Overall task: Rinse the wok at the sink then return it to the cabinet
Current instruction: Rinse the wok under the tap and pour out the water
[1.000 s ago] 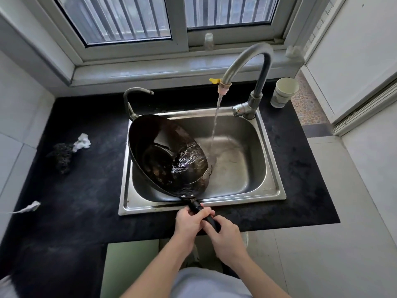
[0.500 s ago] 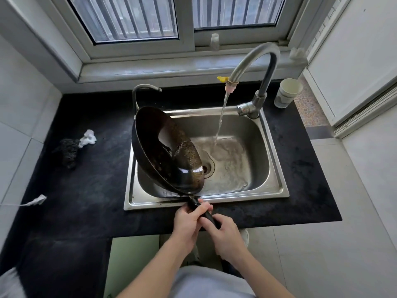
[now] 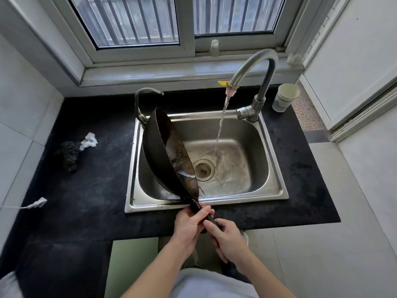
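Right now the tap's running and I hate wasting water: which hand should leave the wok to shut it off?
Right, probably. The right hand grips the handle's end, on the same side as the tap lever; the left hand grips nearer the wok bowl and could likely steady it alone.

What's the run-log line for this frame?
wok tipped steeply in sink | left hand, right hand hold handle | tap running, stream beside wok

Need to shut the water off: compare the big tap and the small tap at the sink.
The big tap stands at the sink's back right corner and runs water; the small tap, back left, is dry. The big tap arches far higher than the small tap. Both are grey metal goosenecks.
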